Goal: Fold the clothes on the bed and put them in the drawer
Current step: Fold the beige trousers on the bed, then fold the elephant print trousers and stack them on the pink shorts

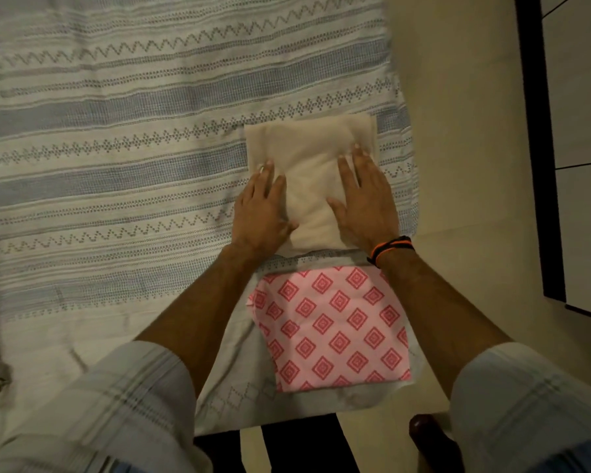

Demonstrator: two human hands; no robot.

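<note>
Beige garment point(307, 155), folded into a rough rectangle, lies flat on the bed point(116, 131) near its right edge, on a striped blue-grey and white bedspread with zigzag and diamond bands. Both hands rest on top of it, palms down. Left hand point(261, 209): fingers straight and close together, pointing away from the body, lying along the garment's left side; thumb stretched toward the middle of the cloth. Right hand point(364, 196): fingers straight and slightly fanned, flat on the garment's right side, thumb angled inward toward the left hand. Neither hand curls round or pinches the fabric; they press on it, spread, with a strip of bare cloth between them. Right wrist carries a black and orange band point(391, 249). Nearer the body, just beside the beige piece and apart from it by a thin strip of bedspread, sits a pink cloth point(331, 329) with red diamond print, also folded flat, between the two forearms. Rolled pale checked sleeves point(133, 397) at both elbows. To the right of the bed, pale floor point(464, 131), then a dark-framed piece of furniture with pale panels point(577, 148) at the frame's right edge. A dark rounded object at the bottom right, too blurred to identify.
</note>
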